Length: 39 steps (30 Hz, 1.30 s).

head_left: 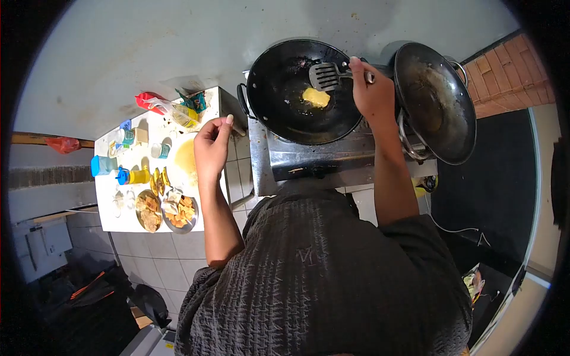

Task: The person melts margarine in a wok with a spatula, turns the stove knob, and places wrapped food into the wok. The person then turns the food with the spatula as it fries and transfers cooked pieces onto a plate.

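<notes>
With right hand clamped on the spatula and left hand pinched together, could tear the yellow food, just off centre in the pan toward four o'clock, by jabbing too steeply.

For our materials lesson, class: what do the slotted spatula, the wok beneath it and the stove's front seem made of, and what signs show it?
Slotted spatula: probably metal, with a grey, slightly shiny finish.
Wok: likely metal, dark and smooth with glossy highlights; whether it is coated is unclear.
Stove's front: apparently sheet metal, silvery, with bright, blurred reflections.
</notes>
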{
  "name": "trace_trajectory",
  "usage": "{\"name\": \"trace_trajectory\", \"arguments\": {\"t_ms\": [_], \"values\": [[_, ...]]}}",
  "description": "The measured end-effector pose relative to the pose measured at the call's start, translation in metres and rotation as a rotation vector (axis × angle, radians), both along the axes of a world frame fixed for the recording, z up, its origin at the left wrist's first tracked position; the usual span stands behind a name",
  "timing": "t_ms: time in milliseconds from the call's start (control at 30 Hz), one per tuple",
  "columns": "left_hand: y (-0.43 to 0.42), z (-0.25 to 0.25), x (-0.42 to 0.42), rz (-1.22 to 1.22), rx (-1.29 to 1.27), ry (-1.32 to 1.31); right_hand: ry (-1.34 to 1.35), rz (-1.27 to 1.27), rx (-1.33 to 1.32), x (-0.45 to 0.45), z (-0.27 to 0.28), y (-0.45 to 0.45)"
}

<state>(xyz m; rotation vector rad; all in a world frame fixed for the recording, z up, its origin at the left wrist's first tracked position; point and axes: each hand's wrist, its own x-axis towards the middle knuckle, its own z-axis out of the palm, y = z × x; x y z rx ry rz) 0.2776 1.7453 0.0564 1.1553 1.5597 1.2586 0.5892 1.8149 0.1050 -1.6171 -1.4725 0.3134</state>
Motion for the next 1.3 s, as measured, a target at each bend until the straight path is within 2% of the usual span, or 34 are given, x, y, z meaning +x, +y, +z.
{"name": "trace_trajectory", "arguments": {"t_ms": [100, 267, 433, 500, 600, 933, 1100, 1300], "values": [[0.001, 0.001, 0.003, -0.014, 0.003, -0.009, -0.040, 0.015, 0.037, -0.002, -0.011, 0.006], [0.002, 0.003, 0.005, -0.013, 0.019, -0.007, -0.116, 0.117, -0.046, -0.013, -0.014, 0.000], [0.002, -0.001, 0.004, -0.014, -0.008, 0.009, -0.021, 0.127, -0.073, -0.010, -0.012, -0.008], [0.002, -0.005, 0.004, -0.014, -0.005, 0.003, -0.011, 0.125, 0.082, -0.009, -0.008, -0.013], [0.003, -0.008, 0.005, -0.015, 0.002, -0.003, 0.108, 0.164, 0.013, -0.008, -0.001, -0.025], [0.004, -0.015, 0.005, -0.031, -0.013, -0.006, 0.039, 0.259, -0.079, -0.003, -0.014, -0.040], [0.003, -0.013, 0.009, -0.029, -0.020, 0.013, -0.036, 0.352, 0.014, -0.006, -0.020, -0.044], [0.001, -0.014, 0.011, -0.035, -0.030, -0.032, -0.019, 0.312, -0.049, -0.007, -0.023, -0.046]]}}
